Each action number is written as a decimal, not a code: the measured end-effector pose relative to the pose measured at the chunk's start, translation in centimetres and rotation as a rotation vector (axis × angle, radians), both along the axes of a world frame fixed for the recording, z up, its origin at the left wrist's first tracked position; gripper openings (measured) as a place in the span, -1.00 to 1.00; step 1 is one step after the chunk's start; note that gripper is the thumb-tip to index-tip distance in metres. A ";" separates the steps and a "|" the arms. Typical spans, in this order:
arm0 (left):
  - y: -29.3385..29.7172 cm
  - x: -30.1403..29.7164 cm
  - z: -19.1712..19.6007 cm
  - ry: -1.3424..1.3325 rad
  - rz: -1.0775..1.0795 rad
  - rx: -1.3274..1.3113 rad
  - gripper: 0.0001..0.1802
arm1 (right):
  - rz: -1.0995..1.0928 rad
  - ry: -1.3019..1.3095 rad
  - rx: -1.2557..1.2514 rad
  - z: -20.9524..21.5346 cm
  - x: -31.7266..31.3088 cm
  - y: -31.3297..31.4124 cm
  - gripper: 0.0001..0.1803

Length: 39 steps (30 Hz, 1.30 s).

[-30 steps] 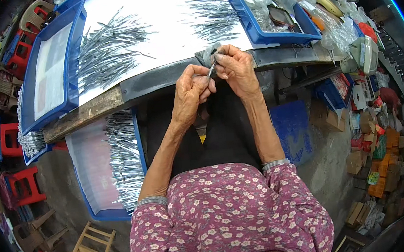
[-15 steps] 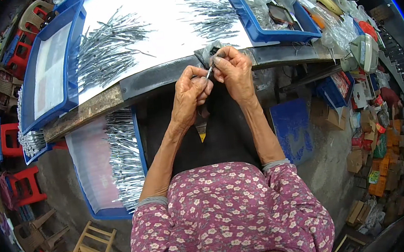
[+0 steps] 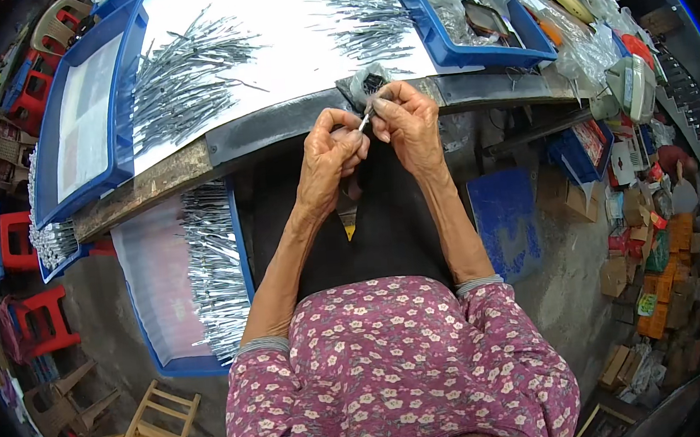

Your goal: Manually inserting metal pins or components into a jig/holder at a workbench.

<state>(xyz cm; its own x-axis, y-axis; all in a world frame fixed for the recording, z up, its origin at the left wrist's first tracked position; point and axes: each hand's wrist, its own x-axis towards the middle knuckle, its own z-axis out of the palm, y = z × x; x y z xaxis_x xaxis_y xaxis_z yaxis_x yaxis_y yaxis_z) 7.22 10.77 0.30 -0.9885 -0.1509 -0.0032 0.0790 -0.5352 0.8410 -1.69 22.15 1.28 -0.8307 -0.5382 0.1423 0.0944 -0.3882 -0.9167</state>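
Note:
Just past the table's front edge, my left hand [image 3: 329, 155] and my right hand [image 3: 410, 126] meet with their fingertips pinched. Between them is a thin, short silvery-white stick [image 3: 365, 123], held at both ends; my fingers hide much of it. Directly behind my fingertips a small clear plastic bag [image 3: 372, 80] with something black inside sits at the table edge. On the white tabletop [image 3: 288, 36] lie a large heap of thin dark grey strips [image 3: 188, 79] to the left and a smaller heap of like strips [image 3: 371, 27] to the right.
A blue tray [image 3: 120, 139] stands at the table's left end; another blue tray [image 3: 461, 55] with plastic bags is at right. Below the table, a lower blue tray [image 3: 188, 367] holds many silvery strips [image 3: 217, 272]. A wooden stool [image 3: 165, 430] and red stools [image 3: 42, 320] stand left.
My hands stay nearly in place, with fingertips shifted slightly around the stick. The black contents of the plastic bag behind them show more openly now.

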 end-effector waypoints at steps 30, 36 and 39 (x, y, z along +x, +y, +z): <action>0.3 0.4 -0.5 0.070 0.055 0.119 -0.76 | 0.043 0.130 0.087 0.6 0.4 0.7 -0.92; 0.2 0.5 -0.6 0.074 0.052 0.120 -0.77 | 0.009 0.187 0.113 0.9 0.8 0.5 -0.92; 0.1 0.6 -0.4 0.080 0.066 0.087 -0.78 | -0.007 0.191 0.106 0.8 1.1 0.3 -0.92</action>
<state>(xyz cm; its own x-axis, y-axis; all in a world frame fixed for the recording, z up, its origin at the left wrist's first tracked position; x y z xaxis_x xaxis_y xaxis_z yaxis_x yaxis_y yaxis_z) 7.85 10.88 -0.08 -0.9742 -0.2178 0.0589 0.1808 -0.5971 0.7815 -0.63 22.47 2.09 -0.7980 -0.5527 0.2403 -0.0874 -0.2884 -0.9535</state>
